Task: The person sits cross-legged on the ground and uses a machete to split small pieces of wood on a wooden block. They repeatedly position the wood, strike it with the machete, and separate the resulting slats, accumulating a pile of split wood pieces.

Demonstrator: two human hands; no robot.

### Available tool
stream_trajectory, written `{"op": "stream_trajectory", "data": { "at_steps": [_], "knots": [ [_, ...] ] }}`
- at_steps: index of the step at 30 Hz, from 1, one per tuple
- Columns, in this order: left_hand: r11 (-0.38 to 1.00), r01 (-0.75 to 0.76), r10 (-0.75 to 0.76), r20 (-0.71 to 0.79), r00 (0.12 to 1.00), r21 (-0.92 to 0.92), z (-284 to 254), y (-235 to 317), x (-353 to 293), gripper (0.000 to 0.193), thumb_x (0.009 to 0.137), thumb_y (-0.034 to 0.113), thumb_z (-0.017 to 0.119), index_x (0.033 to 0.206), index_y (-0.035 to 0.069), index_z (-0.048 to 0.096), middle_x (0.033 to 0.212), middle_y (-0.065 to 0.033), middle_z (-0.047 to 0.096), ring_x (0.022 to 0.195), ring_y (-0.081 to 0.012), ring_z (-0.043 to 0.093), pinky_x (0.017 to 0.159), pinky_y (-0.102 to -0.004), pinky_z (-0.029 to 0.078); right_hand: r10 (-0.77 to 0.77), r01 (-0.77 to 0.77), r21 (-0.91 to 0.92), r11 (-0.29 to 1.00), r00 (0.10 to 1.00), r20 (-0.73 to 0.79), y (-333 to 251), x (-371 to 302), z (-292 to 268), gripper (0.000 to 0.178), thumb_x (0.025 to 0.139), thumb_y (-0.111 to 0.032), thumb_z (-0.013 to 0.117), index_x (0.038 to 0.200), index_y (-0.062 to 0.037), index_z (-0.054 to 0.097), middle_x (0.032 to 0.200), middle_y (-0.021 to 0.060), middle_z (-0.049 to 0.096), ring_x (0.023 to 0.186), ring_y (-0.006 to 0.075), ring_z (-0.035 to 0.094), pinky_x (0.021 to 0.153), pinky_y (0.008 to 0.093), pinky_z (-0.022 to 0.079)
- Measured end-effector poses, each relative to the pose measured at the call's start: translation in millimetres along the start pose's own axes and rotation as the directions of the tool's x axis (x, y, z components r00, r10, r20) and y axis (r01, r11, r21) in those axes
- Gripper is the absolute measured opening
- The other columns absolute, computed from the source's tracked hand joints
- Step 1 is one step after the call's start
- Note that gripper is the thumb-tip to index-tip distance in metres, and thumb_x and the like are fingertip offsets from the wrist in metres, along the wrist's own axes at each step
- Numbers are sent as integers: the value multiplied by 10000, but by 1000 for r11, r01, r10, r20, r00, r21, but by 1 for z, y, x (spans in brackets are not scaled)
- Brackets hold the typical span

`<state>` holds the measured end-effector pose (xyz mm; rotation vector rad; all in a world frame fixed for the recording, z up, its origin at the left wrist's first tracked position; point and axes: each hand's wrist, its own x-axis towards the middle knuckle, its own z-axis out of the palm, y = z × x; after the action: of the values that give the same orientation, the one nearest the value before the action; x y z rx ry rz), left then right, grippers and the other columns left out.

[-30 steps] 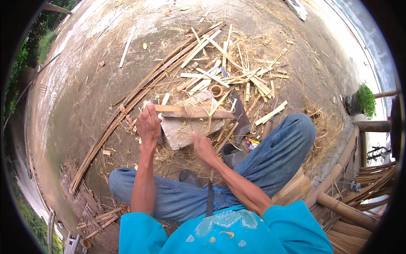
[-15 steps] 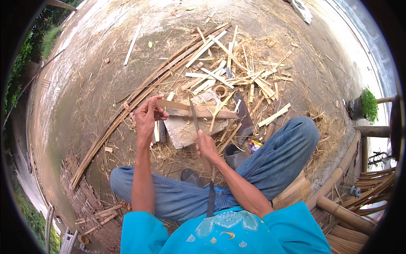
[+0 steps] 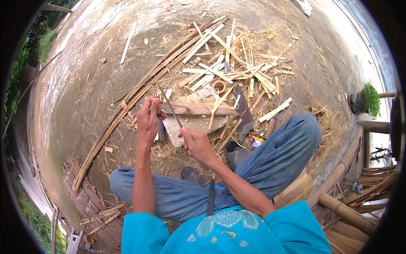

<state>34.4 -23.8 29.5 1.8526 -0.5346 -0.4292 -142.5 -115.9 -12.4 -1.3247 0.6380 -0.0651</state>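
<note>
right hand (image 3: pixel 198 146): fingers closed round the grip of a knife, thumb side toward the tip. knife (image 3: pixel 170 106): narrow, dark, slanting up and leftward, tip beyond the board and near the left fingers. left hand (image 3: pixel 149 115): raised at the board's left end, fingers curled in; whether they pinch a strip cannot be told. board (image 3: pixel 198 110): brown, narrow, laid crosswise on the stone. stone (image 3: pixel 198 122): pale, rough, between the bent legs, just beyond the right hand. handling note, by judgement: a blade so close to the left fingers calls for a firm right wrist, fingertips kept behind the edge, and light, even strokes with any strip backed flat on the board. forked strip (image 3: pixel 215 106): pale, lying over the board's right half. ring (image 3: pixel 219 86): tan, round, just past the stone. loose strips (image 3: pixel 245 72): pale, crossed in a heap, beyond the ring and to its right. long strips (image 3: pixel 99 148): brown, bundled, curving along the left. wrapper (image 3: pixel 256 142): bright, small, beside the right knee.
</note>
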Motion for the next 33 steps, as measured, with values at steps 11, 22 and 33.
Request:
{"op": "stream_trajectory", "data": {
  "at_steps": [11, 22, 33],
  "knots": [
    [1000, 7, -7, -4, 1000, -13, -7, -8, 7, 357, 1113, 364, 501, 1090, 41, 652, 773, -34, 631, 657, -122, 665, 589, -272, 516, 163, -188, -126, 974, 969, -187, 75, 20, -33, 627, 1057, -564, 492, 977, 9, 733, 588, 31, 571, 497, 115, 569, 463, 302, 451],
    [970, -74, 112, -159, 981, 231, -8, -5, 1, 297, 1022, 118, 638, 1304, 31, 673, 973, -92, 756, 865, -162, 720, 800, -312, 576, 136, -160, -128, 979, 974, -181, 63, 17, -24, 638, 1059, -571, 486, 1015, 14, 733, 597, 24, 578, 497, 107, 558, 466, 292, 457],
    [988, -64, 97, -233, 968, 143, -4, -6, -2, 228, 998, 158, 711, 1172, 11, 727, 989, -63, 772, 880, -129, 716, 774, -279, 565, -48, 47, -56, 997, 999, -20, 9, 3, 2, 561, 1090, -480, 484, 1059, 24, 726, 601, 2, 538, 490, 81, 510, 441, 271, 398]
  ]
}}
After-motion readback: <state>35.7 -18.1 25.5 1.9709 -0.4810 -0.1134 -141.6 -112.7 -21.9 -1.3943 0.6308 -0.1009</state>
